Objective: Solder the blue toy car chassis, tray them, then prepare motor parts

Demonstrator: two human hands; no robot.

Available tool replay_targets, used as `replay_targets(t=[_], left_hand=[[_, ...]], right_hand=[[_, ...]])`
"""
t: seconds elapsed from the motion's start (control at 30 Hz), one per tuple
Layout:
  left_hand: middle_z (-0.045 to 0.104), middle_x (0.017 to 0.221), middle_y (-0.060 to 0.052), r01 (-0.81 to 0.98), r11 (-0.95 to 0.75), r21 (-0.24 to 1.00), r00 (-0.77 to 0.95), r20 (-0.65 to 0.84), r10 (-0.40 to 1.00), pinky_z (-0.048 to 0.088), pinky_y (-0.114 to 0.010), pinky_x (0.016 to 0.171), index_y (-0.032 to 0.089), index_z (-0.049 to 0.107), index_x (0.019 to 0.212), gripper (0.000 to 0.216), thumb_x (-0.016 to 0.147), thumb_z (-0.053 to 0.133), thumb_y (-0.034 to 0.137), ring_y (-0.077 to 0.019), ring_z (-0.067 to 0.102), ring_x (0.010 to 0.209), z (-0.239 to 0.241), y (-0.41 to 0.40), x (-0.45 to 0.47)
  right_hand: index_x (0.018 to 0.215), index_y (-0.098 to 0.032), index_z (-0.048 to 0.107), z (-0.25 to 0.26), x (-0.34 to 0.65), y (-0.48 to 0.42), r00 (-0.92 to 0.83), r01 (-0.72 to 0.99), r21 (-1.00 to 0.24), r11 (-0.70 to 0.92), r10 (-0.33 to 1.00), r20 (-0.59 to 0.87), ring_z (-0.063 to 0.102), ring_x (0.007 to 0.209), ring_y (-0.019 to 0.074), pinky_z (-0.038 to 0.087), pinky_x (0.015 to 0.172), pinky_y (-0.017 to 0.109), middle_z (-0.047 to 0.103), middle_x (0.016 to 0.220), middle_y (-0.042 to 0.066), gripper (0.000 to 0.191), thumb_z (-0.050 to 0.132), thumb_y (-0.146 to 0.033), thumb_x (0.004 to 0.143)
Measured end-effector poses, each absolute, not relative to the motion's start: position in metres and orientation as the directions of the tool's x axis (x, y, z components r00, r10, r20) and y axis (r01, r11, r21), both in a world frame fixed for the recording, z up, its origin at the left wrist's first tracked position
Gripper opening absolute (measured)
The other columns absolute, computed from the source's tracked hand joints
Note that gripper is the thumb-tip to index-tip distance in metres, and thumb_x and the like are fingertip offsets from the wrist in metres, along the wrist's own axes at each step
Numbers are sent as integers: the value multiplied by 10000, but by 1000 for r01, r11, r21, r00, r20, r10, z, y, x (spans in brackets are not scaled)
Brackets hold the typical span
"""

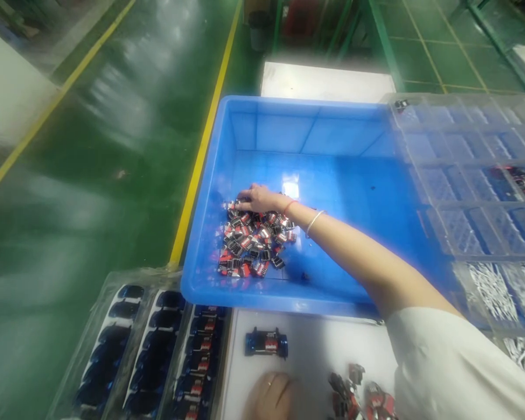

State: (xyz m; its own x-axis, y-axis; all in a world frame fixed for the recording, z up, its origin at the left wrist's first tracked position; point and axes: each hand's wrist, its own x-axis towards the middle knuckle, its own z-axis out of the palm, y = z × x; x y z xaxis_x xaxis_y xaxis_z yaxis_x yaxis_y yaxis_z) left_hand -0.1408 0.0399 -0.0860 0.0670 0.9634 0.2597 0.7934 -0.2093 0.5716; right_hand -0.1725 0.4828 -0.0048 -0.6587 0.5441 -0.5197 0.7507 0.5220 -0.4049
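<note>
My right hand (259, 198) reaches into a blue plastic bin (284, 302). Its fingers are stretched out and a little apart, touching the far edge of a pile of small black, red and silver parts (254, 239). At the bottom of the view my left hand (273, 398) rests low over the white work surface (240, 364) with its fingers curled in; whatever they may hold is hidden. Just beyond it lies a dark blue bracket-like piece (266, 343) with a red-and-black part in its middle. More loose red and black parts (343, 394) lie right of my left hand.
Clear trays (114, 344) of dark blue pieces stand at the left; the nearest column (196, 361) has red-and-black parts in it. A clear compartment organizer (468, 175) borders the bin's right side, with white slender pieces (492, 291) in some cells. Green floor (126, 175) lies beyond.
</note>
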Motion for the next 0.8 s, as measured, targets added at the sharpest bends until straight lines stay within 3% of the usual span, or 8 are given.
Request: replay_targets(t=[0.3, 0.43, 0.6, 0.8], left_hand=[[669, 716, -33, 759, -317, 569, 104, 374, 922, 547, -265, 612, 160, 635, 972, 310, 935, 351, 41, -149, 649, 622, -55, 68, -147], [680, 739, -43, 753, -346, 560, 123, 396, 910, 547, -267, 625, 151, 628, 992, 313, 935, 338, 46, -150, 650, 628, -53, 70, -149], [674, 740, -43, 756, -340, 559, 122, 390, 913, 552, -264, 642, 157, 626, 990, 318, 929, 334, 45, -148, 646, 635, -54, 67, -149], [684, 768, -50, 755, -323, 571, 97, 390, 916, 552, -280, 654, 158, 632, 1001, 328, 908, 341, 37, -161, 642, 657, -59, 62, -147]], right_hand=[[1421, -192, 516, 15, -146, 457, -681, 728, -491, 479, 418, -601, 636, 1114, 234, 490, 940, 323, 643, 1297, 140, 489, 503, -431, 994], [1372, -205, 565, 18, -134, 448, -680, 725, -513, 460, 361, -638, 629, 1159, 220, 485, 967, 298, 663, 1301, 97, 437, 527, -406, 985], [1313, -226, 621, 21, -115, 430, -699, 699, -535, 475, 295, -652, 674, 1051, 196, 520, 869, 268, 709, 1219, 65, 386, 574, -359, 953], [1237, -241, 697, 38, -99, 424, -740, 638, -580, 507, 192, -645, 695, 1002, 169, 517, 872, 253, 754, 1122, 28, 337, 622, -251, 909]])
